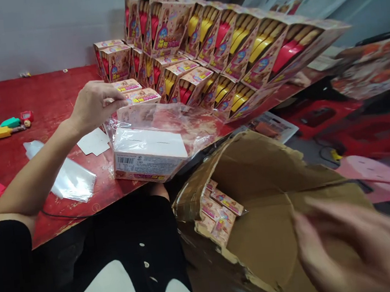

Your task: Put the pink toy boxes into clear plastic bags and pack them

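My left hand reaches over the red table, its fingers bent together at the upper edge of a clear plastic bag, close to the ends of two small printed boxes. What lies between the fingertips is not clear. Inside or under that film a larger-looking printed box lies at the table's front edge, its white face up and a barcode side towards me. My right hand, smeared by motion, is above the open cardboard carton on the right. Nothing shows plainly in its curved fingers.
Stacked toy boxes with red and yellow contents line the back of the red table. Loose doll-like toys, flat plastic bags and a white card lie leftward. Several packed boxes sit in the carton. Red stools stand beyond.
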The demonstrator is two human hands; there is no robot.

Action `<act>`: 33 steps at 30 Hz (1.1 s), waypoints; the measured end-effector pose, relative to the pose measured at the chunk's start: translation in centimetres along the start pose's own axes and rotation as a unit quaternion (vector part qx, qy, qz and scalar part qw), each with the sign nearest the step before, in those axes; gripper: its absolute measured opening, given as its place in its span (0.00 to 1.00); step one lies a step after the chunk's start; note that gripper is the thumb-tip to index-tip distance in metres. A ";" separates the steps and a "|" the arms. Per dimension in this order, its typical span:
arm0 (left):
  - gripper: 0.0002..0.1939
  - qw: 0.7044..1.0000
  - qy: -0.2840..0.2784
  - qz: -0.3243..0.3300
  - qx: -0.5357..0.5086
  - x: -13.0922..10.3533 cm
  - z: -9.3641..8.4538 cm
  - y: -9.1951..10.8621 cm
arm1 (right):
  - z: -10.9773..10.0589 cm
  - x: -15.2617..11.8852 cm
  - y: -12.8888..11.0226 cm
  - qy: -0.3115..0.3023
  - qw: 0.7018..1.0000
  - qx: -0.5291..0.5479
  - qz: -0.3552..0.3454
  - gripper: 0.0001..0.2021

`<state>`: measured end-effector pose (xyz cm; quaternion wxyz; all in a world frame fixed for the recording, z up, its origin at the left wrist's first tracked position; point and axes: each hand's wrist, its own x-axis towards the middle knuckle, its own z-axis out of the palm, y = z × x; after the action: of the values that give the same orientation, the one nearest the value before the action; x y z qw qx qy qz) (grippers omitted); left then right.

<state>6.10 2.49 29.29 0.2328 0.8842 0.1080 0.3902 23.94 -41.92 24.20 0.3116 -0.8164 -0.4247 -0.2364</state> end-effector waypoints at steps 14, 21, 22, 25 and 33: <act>0.07 0.990 -0.077 0.069 0.101 -9.1 -1.5 1.6 | 11.3 8.3 1.7 -0.009 0.951 0.105 -0.290 0.16; 0.12 0.995 0.039 -0.081 0.049 -18.9 5.0 0.9 | 19.9 -1.0 2.1 0.032 0.969 0.178 -0.169 0.25; 0.12 0.988 0.080 -0.135 0.005 -20.1 6.6 1.1 | 21.4 -1.9 1.6 0.037 0.968 0.201 -0.143 0.25; 0.15 0.922 0.179 -0.313 -0.143 -22.8 9.8 1.0 | 23.7 -4.7 0.2 -0.028 0.962 0.262 -0.071 0.29; 0.29 0.908 0.355 -0.215 0.062 -16.2 4.1 0.9 | 17.1 -1.0 -1.1 0.074 0.923 0.360 0.117 0.27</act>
<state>-1.70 -5.68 16.95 0.2020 0.6554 0.3950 0.6112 24.53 -29.87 12.02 0.6405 -0.6736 -0.3579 -0.0894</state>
